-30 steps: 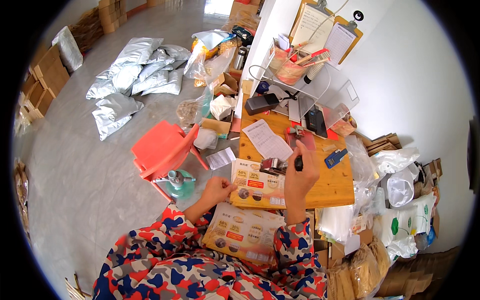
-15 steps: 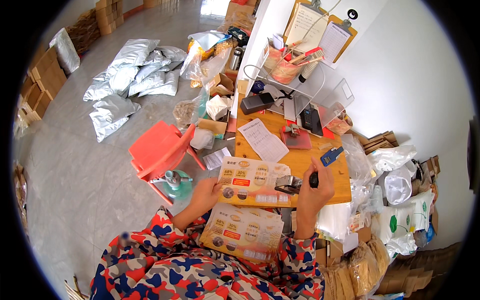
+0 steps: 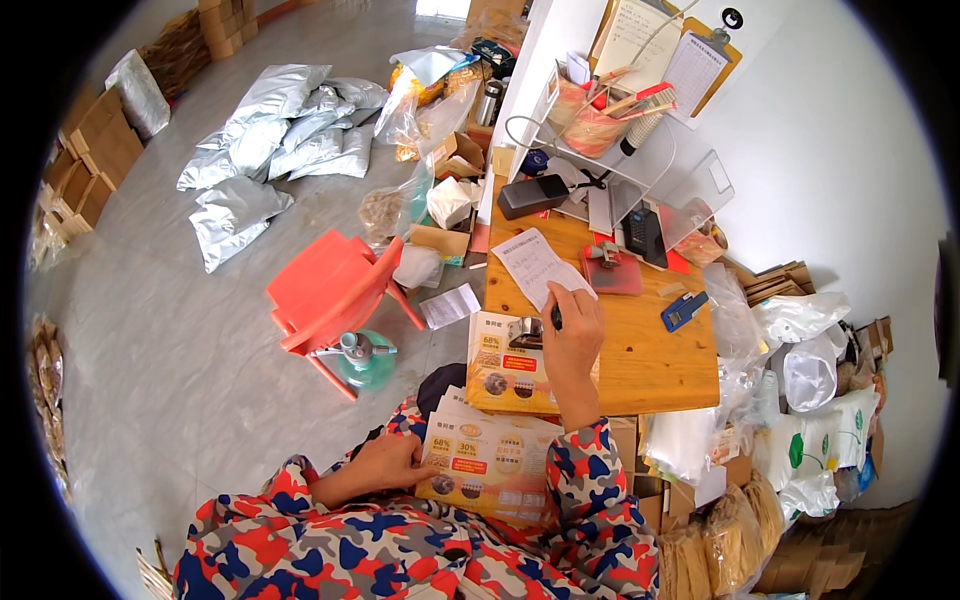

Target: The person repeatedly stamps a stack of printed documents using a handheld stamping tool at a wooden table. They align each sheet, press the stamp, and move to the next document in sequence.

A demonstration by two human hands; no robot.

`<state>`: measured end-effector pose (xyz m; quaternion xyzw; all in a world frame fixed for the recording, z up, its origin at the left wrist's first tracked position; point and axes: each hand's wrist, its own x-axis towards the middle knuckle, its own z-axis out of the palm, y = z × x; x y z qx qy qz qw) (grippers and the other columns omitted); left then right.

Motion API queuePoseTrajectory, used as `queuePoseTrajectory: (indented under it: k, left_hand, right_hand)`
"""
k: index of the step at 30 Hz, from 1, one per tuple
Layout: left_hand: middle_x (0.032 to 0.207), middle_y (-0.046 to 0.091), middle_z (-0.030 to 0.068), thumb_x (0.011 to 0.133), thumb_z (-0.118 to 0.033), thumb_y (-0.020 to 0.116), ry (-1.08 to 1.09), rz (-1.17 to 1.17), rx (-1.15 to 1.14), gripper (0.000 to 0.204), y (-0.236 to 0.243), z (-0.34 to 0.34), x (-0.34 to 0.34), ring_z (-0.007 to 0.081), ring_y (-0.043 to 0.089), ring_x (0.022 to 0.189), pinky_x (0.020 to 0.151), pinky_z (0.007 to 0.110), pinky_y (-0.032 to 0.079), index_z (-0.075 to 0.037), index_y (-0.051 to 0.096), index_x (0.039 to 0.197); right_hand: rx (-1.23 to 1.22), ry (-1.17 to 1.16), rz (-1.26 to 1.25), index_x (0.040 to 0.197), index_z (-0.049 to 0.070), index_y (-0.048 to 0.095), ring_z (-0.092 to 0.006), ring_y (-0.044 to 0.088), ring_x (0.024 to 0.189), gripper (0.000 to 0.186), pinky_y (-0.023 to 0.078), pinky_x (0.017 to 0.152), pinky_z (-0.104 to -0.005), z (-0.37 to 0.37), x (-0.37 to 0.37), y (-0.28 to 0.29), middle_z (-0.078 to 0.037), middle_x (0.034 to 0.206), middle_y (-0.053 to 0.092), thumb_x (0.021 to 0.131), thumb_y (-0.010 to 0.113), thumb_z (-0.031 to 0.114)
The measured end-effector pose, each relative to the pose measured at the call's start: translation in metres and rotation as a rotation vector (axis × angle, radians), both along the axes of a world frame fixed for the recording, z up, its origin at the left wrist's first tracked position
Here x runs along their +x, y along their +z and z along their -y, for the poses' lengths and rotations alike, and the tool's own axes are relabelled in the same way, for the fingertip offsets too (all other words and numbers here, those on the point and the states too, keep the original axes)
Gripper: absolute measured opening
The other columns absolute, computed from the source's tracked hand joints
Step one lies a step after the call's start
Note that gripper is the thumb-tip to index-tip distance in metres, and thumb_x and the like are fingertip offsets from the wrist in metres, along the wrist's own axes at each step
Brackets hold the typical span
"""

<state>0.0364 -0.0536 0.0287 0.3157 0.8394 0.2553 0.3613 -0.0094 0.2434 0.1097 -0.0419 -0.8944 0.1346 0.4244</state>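
Observation:
My right hand [image 3: 577,340] is wrapped round the black knob of a metal-framed hand stamp [image 3: 525,332]. The stamp's frame rests on, or just over, the upper part of a yellow-and-white printed sheet [image 3: 492,350] at the table's near edge. My hand and forearm hide that sheet's right side. A stack of matching printed sheets [image 3: 482,458] lies fanned out on my lap. At its left edge my left hand [image 3: 390,463] has its fingers closed on the margin of a sheet.
Farther back on the wooden table [image 3: 650,350] are a handwritten paper [image 3: 535,262], a red ink pad [image 3: 615,275], a blue tool [image 3: 684,311] and a black box [image 3: 532,196]. A red plastic chair [image 3: 330,285] stands left, beside a green spray bottle [image 3: 366,360]. Silver bags [image 3: 275,130] cover floor beyond.
My right hand has carried the stamp left, onto or just above the table sheet's upper part. My left hand has left that sheet and dropped to the lap stack's edge.

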Motion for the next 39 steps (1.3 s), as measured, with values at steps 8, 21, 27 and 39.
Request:
queuePoseTrajectory:
  k: [8, 21, 27, 39]
  left_hand:
    - [0.060, 0.065, 0.0075, 0.086, -0.032, 0.071, 0.427, 0.051, 0.379, 0.034, 0.013, -0.058, -0.070, 0.0190, 0.063, 0.051, 0.049, 0.032, 0.048, 0.000, 0.068, 0.074]
    - [0.064, 0.065, 0.0177, 0.084, -0.019, 0.068, 0.548, 0.114, 0.370, 0.024, -0.018, -0.103, -0.077, 0.0263, 0.065, 0.055, 0.055, 0.039, 0.050, 0.004, 0.069, 0.077]
    - [0.071, 0.064, 0.0221, 0.085, -0.015, 0.062, 0.471, -0.252, 0.423, 0.019, 0.003, -0.088, -0.067, 0.0397, 0.061, 0.063, 0.057, 0.046, 0.046, 0.003, 0.067, 0.082]
    - [0.079, 0.064, 0.0221, 0.092, -0.008, 0.057, 0.325, 0.070, 0.340, 0.016, -0.021, -0.016, 0.008, 0.0256, 0.064, 0.070, 0.064, 0.034, 0.049, 0.008, 0.058, 0.095]
  right_hand:
    - [-0.059, 0.004, -0.018, 0.103, 0.004, 0.069, -0.0303, 0.053, 0.072, 0.028, 0.042, 0.067, -0.0401, 0.003, -0.008, -0.041, -0.011, 0.077, 0.053, 0.077, 0.067, -0.005]
    - [-0.056, -0.133, -0.167, 0.109, 0.005, 0.070, -0.0303, 0.057, 0.074, 0.032, 0.045, 0.068, -0.0409, 0.004, 0.041, 0.063, -0.011, 0.083, 0.062, 0.079, 0.067, -0.006]
    - [-0.059, -0.182, -0.129, 0.105, 0.002, 0.069, -0.0272, 0.057, 0.072, 0.025, 0.045, 0.066, -0.0372, -0.001, 0.058, 0.064, -0.012, 0.078, 0.059, 0.083, 0.065, -0.007]
    - [0.005, -0.087, -0.052, 0.105, 0.006, 0.069, -0.0306, 0.057, 0.075, 0.025, 0.044, 0.070, -0.0417, -0.006, 0.019, 0.029, -0.010, 0.080, 0.059, 0.080, 0.068, -0.001]
